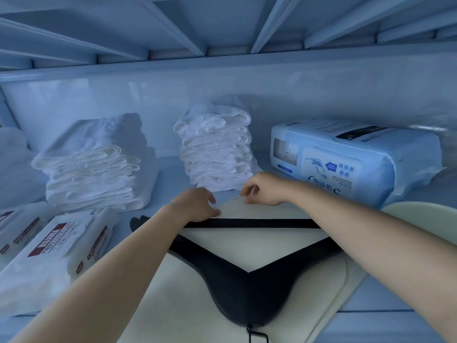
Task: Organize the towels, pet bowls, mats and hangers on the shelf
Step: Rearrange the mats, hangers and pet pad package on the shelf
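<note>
Handling the hanger [247, 293]: black, and it looks rigid and light. The broad shoulders give an easy hold and the thin bar a surer one. The small hook at the bottom edge could snag.
Hanger place: lower centre of the frame, flat on the mat [168, 305], with the bar toward the back.
Mat: cream and probably soft and floppy. Lifted by one corner it would likely sag, so a hold on both far corners or a flat slide looks safer.
Left hand [195, 205]: centre of the frame, palm down, fingers relaxed on the mat's far edge beside the bar, gripping nothing.
Right hand [262, 189]: just right of it, fingers curled above the mat's far edge. I cannot tell whether they pinch it.
Towels: two soft folded stacks, one at left [96, 169] and one at centre [217, 154], and a nudge might topple them. The centre stack stands just behind the hands.
Edges: the blue pack [346, 164] at right and the white packs [57, 248] at lower left hem the mat in.
Room: bare shelf [385, 295] shows at lower right and between the stacks.
</note>
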### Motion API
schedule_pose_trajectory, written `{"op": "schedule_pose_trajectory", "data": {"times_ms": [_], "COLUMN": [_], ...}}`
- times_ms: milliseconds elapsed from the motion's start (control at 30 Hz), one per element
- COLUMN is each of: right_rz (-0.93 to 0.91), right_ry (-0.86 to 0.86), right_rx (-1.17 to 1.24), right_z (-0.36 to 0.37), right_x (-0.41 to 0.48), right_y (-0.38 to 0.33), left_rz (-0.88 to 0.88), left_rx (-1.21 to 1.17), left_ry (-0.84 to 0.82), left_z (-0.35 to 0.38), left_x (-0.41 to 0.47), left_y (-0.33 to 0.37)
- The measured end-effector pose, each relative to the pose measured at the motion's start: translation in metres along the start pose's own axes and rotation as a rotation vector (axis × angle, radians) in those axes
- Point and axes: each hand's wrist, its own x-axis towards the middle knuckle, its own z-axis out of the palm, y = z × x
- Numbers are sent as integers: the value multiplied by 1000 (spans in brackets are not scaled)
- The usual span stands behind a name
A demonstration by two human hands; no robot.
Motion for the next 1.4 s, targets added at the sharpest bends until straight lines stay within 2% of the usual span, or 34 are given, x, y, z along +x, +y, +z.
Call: {"op": "schedule_pose_trajectory", "data": {"times_ms": [100,300,667,833,967,1167,1400], "right_rz": [-12,-56,-94,-134,-149,-108,14], "right_ry": [-110,-178,-165,-147,-167,-65,199], "right_rx": [-110,-156,-91,-95,-168,-221,-403], "right_z": [5,6,5,5,5,2,-3], "right_x": [7,11,10,7,6,0,-7], "right_y": [3,8,13,18,19,23,28], "left_rz": [-30,-57,-69,-116,-31,72,160], "left_rx": [-22,-40,-157,26,-59,-82,-11], "left_ry": [-32,-26,13,-63,-120,-83,46], "left_z": [3,5,7,3,4,-1,-19], "left_x": [4,5,-2,-2,0,18,49], "left_y": [-4,-3,-4,-3,-9,-8,6]}}
